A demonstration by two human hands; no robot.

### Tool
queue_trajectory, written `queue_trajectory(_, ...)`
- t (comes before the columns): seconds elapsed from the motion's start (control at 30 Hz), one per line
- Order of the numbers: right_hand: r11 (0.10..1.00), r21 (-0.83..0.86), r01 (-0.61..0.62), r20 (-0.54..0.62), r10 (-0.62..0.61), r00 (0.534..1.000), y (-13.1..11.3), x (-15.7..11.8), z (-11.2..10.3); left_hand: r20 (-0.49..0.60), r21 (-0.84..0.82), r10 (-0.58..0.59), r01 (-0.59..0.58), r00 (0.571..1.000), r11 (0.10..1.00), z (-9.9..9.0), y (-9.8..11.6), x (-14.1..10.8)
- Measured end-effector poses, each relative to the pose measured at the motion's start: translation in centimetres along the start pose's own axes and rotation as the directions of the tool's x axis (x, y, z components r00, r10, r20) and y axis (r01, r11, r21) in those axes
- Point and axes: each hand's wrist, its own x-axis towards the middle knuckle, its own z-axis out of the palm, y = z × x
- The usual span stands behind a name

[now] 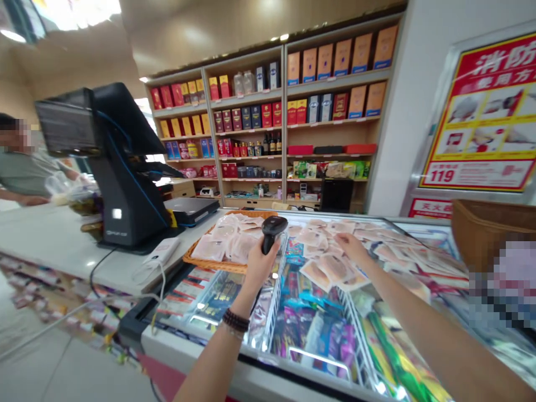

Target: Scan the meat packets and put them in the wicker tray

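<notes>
My left hand (pixel 262 262) is wrapped round the handle of a black barcode scanner (pixel 274 225), held upright above the glass top of a chest freezer. Dark beads circle that wrist. Over the spread of flat white packets (pixel 330 268), my right hand (pixel 354 249) has its fingers drawn together at the edge of one packet. The packets have clear windows showing something pale brown inside, and they overlap loosely on the glass. Left of the scanner, a wicker tray (pixel 192 259) holds more packets of the same look.
Under the freezer glass (pixel 318 357) lie wire baskets of colourful frozen goods. A black checkout terminal (pixel 125 184) and a scale (pixel 192 209) stand on the left counter, where a person (pixel 25 167) is. A brown box (pixel 481 229) sits at right. Shelves of boxes line the wall.
</notes>
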Motion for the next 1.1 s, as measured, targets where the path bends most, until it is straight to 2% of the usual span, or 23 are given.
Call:
queue_trajectory(0.13,0.989,0.102,0.107,0.182,-0.125,0.975,0.8,-2.6,-2.2,0.137,-0.073,-0.032,0.042,0.990,0.996,4.6,-0.3,0.0)
queue_trajectory(0.23,0.978,0.006,0.207,0.335,-0.197,0.921,0.9,-4.1,-3.1,0.183,-0.068,-0.043,0.056,0.982,0.996,7.3,-1.0,-0.2)
queue_trajectory(0.3,0.974,-0.040,0.224,0.376,-0.193,0.906,0.9,-4.7,-3.4,0.200,-0.032,-0.055,0.062,0.978,0.998,8.6,-1.5,-0.4)
queue_trajectory(0.37,0.985,0.008,0.173,0.331,-0.165,0.929,1.0,-5.0,-3.3,0.212,-0.015,-0.066,0.071,0.975,0.997,9.3,-2.0,-0.8)
queue_trajectory(0.43,0.986,0.147,0.081,0.238,-0.115,0.964,1.2,-5.2,-2.8,0.228,-0.038,-0.084,0.095,0.970,0.995,9.5,-2.6,-1.2)
queue_trajectory(0.53,0.922,0.384,-0.045,0.053,0.027,0.998,1.8,-5.8,-1.8,0.261,-0.086,-0.111,0.138,0.959,0.987,9.3,-3.3,-1.8)
queue_trajectory(0.6,0.888,0.457,-0.053,-0.071,0.095,0.993,2.3,-6.1,-1.3,0.275,-0.107,-0.126,0.161,0.953,0.981,9.1,-3.5,-2.0)
queue_trajectory(0.7,0.900,0.436,0.008,-0.189,0.082,0.979,2.8,-6.2,-1.1,0.309,-0.155,-0.132,0.186,0.942,0.970,9.2,-3.4,-2.2)
queue_trajectory(0.9,0.906,0.415,0.081,-0.205,0.006,0.979,2.6,-6.1,-1.0,0.449,-0.143,-0.120,0.204,0.885,0.968,10.0,-2.8,-2.8)
queue_trajectory(1.1,0.932,0.349,0.104,-0.116,-0.067,0.991,2.2,-6.3,-1.1,0.492,-0.157,-0.127,0.232,0.861,0.960,10.5,-2.6,-3.1)
